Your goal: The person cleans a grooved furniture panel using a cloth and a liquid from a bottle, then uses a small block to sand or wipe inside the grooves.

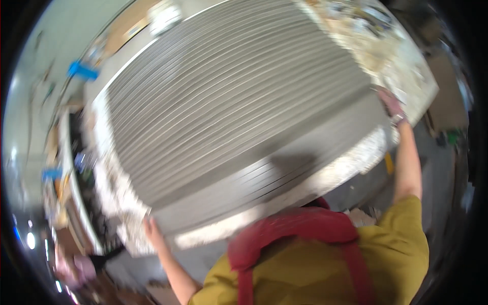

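Note:
A broad spread of grey sheets (244, 96) with many parallel pale edges covers most of the work table; they look overlapped like shingles. The nearest one, a smooth grey sheet (330, 132), lies along the near side. At its left end my left hand (153, 233) pinches the corner. My right hand (390, 104), a band at its wrist, grips the right end. Motion blurs both hands, and the fingertips under the sheet are hidden. White ragged material (218, 229) shows along the near edge, under the sheets.
Loose scraps (373, 23) lie on the pale tabletop at the far right. A white object (163, 18) and a blue item (83, 70) are at the far left. Another person in pink (73, 269) is at the lower left, near shelving (76, 188). Cardboard (445, 94) stands at the right.

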Demonstrator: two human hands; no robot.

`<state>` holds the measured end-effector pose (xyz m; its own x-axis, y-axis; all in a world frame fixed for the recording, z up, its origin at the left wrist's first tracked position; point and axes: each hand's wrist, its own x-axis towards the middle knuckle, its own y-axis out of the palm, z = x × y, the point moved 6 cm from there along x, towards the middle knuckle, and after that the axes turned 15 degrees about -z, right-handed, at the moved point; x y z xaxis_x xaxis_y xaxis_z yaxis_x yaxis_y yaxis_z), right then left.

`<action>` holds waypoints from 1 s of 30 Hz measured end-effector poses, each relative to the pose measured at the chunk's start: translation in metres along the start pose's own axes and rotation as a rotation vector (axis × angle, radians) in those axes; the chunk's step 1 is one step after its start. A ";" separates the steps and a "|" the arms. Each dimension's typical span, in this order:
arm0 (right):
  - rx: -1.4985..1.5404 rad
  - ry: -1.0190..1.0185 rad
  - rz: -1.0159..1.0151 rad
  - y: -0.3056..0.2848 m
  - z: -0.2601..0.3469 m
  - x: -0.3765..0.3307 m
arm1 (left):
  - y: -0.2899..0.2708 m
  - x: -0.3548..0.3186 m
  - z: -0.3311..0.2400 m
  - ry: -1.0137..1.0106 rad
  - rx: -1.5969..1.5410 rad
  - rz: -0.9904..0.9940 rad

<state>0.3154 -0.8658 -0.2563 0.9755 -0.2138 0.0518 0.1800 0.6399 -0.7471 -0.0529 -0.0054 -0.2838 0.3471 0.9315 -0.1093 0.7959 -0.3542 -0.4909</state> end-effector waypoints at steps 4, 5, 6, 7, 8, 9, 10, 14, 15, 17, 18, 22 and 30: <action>-0.048 0.078 -0.073 -0.011 -0.062 -0.006 | 0.004 -0.009 -0.036 0.140 0.100 -0.047; 0.026 0.062 -0.050 -0.005 -0.058 -0.015 | -0.003 -0.014 -0.032 0.072 0.025 -0.042; 0.020 0.060 -0.066 -0.005 -0.062 -0.025 | -0.009 -0.016 -0.023 0.040 -0.008 -0.055; 0.011 0.065 -0.084 -0.004 -0.069 -0.029 | -0.015 -0.019 -0.018 0.009 -0.037 -0.061; 0.038 0.060 -0.112 -0.006 -0.075 -0.028 | -0.016 -0.021 -0.019 0.028 -0.021 -0.112; 0.058 0.058 -0.139 -0.009 -0.083 -0.025 | -0.013 -0.020 -0.020 0.040 -0.001 -0.159; 0.075 0.058 -0.167 -0.009 -0.086 -0.020 | -0.011 -0.016 -0.021 0.050 0.021 -0.200; 0.702 0.488 -0.282 0.018 -0.090 0.014 | 0.013 0.005 -0.035 0.017 0.003 -0.123; 0.734 0.497 -0.270 0.017 -0.094 0.019 | 0.013 0.009 -0.030 -0.007 -0.082 -0.107; 0.785 0.533 -0.234 0.017 -0.087 0.016 | 0.009 0.008 -0.024 -0.108 -0.238 -0.086; 0.739 0.542 -0.128 0.009 -0.095 0.019 | 0.007 0.006 -0.024 -0.183 -0.319 -0.075; 0.816 0.549 -0.105 -0.008 -0.048 -0.002 | 0.002 -0.009 -0.025 -0.251 -0.454 -0.021; 0.824 0.515 -0.084 0.017 -0.115 -0.013 | -0.011 0.002 -0.018 -0.274 -0.235 0.141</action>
<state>0.2907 -0.9375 -0.3460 0.8160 -0.4538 -0.3582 0.4699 0.8815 -0.0465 -0.0523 -0.0015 -0.2630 0.3414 0.8485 -0.4044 0.8528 -0.4605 -0.2463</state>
